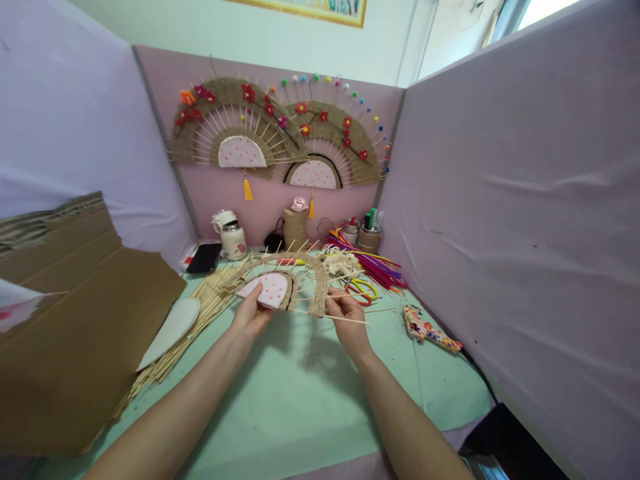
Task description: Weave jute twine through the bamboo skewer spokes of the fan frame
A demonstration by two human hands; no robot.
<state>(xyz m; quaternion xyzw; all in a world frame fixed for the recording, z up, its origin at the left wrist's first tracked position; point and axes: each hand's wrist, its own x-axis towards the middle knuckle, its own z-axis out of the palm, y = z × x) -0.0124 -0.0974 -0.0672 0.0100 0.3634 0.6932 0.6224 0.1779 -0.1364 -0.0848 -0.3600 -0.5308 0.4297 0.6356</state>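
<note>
While the left hand's grip (253, 315) pinches the fan (291, 289) above the worktop (295, 413), the right hand's grip (347, 317) is pinched on its twine edge, apparently adjusting it; the next move likely calls for steady support. Pink-centred, bare sticks protruding, it faces two flowered fans (227, 93) beyond.

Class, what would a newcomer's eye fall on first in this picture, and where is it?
Probably the two large flowered fans overlapping on the pink back panel. Below them, over the green table, the left hand holds a plainer fan by its spotted centre, the right hand at its right edge.
</note>
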